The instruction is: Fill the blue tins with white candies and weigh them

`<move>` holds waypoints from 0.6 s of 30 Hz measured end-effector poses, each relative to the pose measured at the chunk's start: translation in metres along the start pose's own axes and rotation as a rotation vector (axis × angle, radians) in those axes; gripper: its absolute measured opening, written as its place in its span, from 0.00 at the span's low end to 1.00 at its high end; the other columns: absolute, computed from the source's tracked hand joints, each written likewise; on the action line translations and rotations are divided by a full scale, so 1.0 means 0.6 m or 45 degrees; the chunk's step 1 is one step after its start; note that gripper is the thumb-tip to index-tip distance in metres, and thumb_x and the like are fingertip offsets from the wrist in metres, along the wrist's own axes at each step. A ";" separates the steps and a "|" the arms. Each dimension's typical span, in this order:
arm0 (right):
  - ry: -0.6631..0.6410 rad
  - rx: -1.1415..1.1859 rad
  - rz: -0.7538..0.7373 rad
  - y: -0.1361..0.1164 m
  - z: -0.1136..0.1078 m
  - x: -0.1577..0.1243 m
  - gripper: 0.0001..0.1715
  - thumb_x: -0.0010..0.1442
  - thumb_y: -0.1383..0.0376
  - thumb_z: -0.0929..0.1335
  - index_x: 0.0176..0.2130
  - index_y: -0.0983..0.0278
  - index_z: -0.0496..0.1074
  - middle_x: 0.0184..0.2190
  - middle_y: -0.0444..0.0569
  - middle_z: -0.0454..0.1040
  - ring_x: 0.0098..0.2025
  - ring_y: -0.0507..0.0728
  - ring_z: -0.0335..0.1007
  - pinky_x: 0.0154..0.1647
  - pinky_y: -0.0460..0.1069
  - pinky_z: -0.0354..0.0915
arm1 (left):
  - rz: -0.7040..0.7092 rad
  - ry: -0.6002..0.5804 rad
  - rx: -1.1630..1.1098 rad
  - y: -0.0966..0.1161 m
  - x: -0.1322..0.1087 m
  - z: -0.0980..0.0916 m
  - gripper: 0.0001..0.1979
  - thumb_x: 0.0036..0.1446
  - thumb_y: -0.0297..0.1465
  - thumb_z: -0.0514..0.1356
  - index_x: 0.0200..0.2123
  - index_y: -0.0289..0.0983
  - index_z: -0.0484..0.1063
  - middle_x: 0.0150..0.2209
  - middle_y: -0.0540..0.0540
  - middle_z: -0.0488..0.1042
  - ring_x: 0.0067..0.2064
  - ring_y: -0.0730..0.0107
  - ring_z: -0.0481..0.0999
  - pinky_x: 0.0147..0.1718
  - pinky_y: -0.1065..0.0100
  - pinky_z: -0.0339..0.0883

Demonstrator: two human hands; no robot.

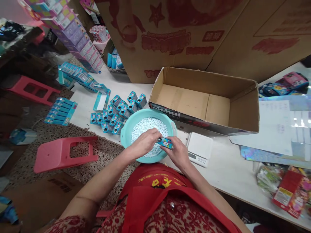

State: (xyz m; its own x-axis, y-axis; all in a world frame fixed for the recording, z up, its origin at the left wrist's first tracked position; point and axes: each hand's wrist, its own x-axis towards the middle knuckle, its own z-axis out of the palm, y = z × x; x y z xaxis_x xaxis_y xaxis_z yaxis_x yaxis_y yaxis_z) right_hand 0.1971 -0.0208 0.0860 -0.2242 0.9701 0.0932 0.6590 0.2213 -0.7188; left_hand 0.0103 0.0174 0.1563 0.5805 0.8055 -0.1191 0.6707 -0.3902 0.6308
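Observation:
A small blue printed box [166, 143] lies on its side in the grip of my right hand [178, 151], over the right part of a turquoise bowl [125, 131]. My left hand [147, 140] has its fingers pinched together at the box's left end; what they hold, if anything, is hidden. Small pale blue pellets [148, 124] fill much of the bowl. Just left of the bowl, several similar blue boxes [124, 110] stand in a cluster, with dark round openings showing on many.
A long open cardboard box [194, 100] stands behind the bowl. To the right are a white digital scale [199, 145], paper sheets [277, 126] and a red package [290, 191]. A red stool [53, 153] is on the floor at left, near stacked purple and pink boxes [77, 38].

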 end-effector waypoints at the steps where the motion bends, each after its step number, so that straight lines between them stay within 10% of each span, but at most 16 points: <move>1: -0.006 0.005 0.009 0.000 0.001 0.001 0.19 0.59 0.51 0.69 0.45 0.59 0.71 0.39 0.51 0.75 0.42 0.62 0.72 0.40 0.54 0.67 | 0.013 0.041 -0.052 -0.004 0.000 0.003 0.12 0.61 0.22 0.49 0.41 0.36 0.71 0.40 0.44 0.71 0.44 0.64 0.70 0.44 0.65 0.64; 8: -0.015 0.128 0.052 0.001 0.000 0.005 0.20 0.57 0.52 0.70 0.44 0.61 0.70 0.39 0.51 0.75 0.42 0.62 0.72 0.41 0.54 0.67 | -0.193 0.504 -0.362 -0.031 -0.005 0.013 0.07 0.60 0.26 0.53 0.36 0.37 0.71 0.37 0.47 0.73 0.41 0.68 0.72 0.42 0.68 0.65; 18: 0.006 0.173 0.056 0.000 -0.004 0.010 0.19 0.58 0.52 0.70 0.44 0.61 0.71 0.38 0.51 0.75 0.41 0.61 0.72 0.41 0.54 0.68 | -0.140 0.450 -0.257 -0.017 -0.018 0.054 0.08 0.61 0.31 0.56 0.36 0.39 0.76 0.41 0.44 0.73 0.46 0.63 0.70 0.49 0.61 0.63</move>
State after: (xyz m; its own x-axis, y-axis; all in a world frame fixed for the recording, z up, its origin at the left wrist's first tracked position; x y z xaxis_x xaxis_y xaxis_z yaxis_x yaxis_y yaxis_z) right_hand 0.1977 -0.0147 0.0884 -0.1933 0.9791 0.0624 0.5650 0.1631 -0.8088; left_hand 0.0120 -0.0019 0.1263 0.2929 0.9546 0.0546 0.5953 -0.2268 0.7708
